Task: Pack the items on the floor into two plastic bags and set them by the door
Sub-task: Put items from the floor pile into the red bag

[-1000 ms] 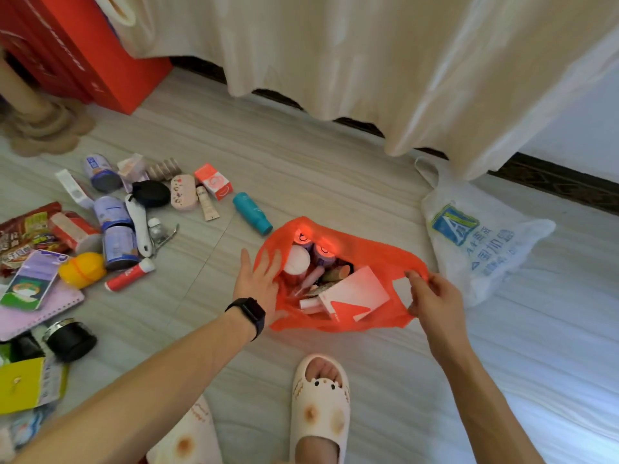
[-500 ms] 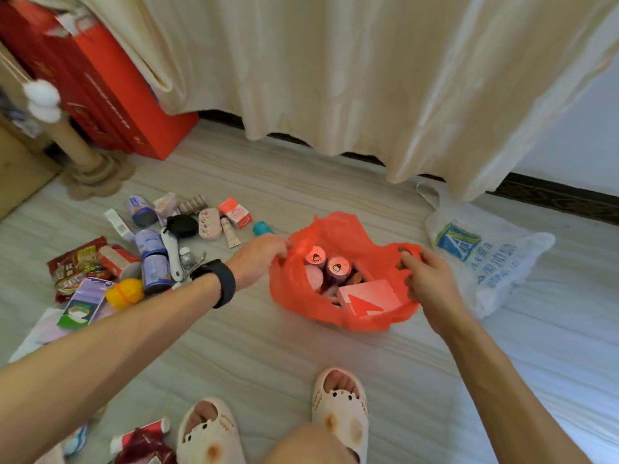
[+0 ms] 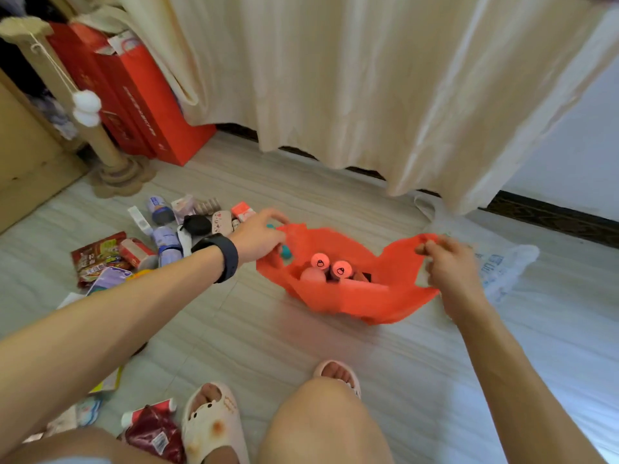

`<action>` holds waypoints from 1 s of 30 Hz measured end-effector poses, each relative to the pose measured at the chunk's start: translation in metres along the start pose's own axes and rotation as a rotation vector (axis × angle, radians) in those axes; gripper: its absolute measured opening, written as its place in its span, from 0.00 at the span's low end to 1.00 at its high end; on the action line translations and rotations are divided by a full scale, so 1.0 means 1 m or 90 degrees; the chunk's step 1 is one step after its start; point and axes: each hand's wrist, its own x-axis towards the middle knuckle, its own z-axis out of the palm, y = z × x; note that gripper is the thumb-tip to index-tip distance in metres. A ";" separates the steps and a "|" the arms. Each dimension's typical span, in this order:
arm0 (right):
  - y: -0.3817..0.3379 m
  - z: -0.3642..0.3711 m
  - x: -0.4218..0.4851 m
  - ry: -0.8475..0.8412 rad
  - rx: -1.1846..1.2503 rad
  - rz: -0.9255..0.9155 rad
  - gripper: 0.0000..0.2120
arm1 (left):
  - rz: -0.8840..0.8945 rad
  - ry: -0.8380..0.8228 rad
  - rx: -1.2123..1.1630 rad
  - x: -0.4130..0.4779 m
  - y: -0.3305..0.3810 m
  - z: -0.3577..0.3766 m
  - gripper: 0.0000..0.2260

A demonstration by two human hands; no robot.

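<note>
Curtain [image 3: 351, 78] of cream cloth hangs across the far edge of the floor [image 3: 268, 329], its hem just above the boards. Tall red boxes [image 3: 147, 105] lean in the far left corner beside it.

An orange bag [image 3: 361, 296] sits near the middle of the floor, its mouth pulled wide open. A white bag [image 3: 502, 262] with blue print lies flat just to its right, partly behind the person's right arm.

The left hand [image 3: 258, 236], with a dark watch [image 3: 221, 256] on its wrist, has its fingers curled round the orange bag's left rim. The right hand [image 3: 449, 266] pinches the bag's right handle and lifts it.

A pile of loose items [image 3: 160, 236] (cans, small boxes, snack packets) lies on the floor's left side, behind the left forearm. Two cream slippers [image 3: 211, 426] stand at the near edge.

Inside the orange bag two cans [image 3: 330, 266] with pink tops stand upright among other things. A teal bottle [image 3: 286, 251] shows at the bag's left rim just under the left hand; I cannot tell whether the hand touches it.
</note>
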 end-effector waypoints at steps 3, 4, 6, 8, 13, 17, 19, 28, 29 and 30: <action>0.031 -0.003 -0.003 -0.004 -0.234 0.030 0.05 | 0.056 -0.079 0.225 -0.005 -0.017 -0.004 0.18; 0.037 -0.005 -0.004 0.003 -0.293 0.049 0.08 | 0.057 -0.092 0.278 -0.005 -0.021 -0.003 0.18; 0.043 -0.009 -0.008 0.040 -0.375 0.080 0.18 | 0.044 -0.128 0.355 -0.004 -0.024 0.004 0.16; 0.044 -0.010 -0.015 0.069 -0.428 0.061 0.22 | 0.064 -0.136 0.448 -0.002 -0.025 0.015 0.13; 0.044 -0.003 -0.042 0.126 -0.572 -0.194 0.37 | 0.421 -0.026 0.809 -0.017 -0.016 0.050 0.15; 0.061 0.015 -0.054 0.098 -0.670 -0.583 0.17 | 0.656 -0.170 0.904 -0.022 -0.010 0.091 0.13; 0.074 0.019 -0.046 0.026 -0.719 -0.639 0.12 | 0.573 -0.227 0.951 -0.017 -0.014 0.106 0.14; 0.101 0.004 0.053 -0.290 -1.123 -0.297 0.29 | 0.613 -0.402 1.036 0.026 -0.068 0.118 0.14; 0.100 0.005 0.061 -0.271 -1.127 -0.316 0.33 | 0.692 -0.408 0.991 0.023 -0.075 0.123 0.12; 0.098 0.007 0.068 -0.258 -1.126 -0.332 0.37 | 0.736 -0.422 0.947 0.020 -0.080 0.130 0.13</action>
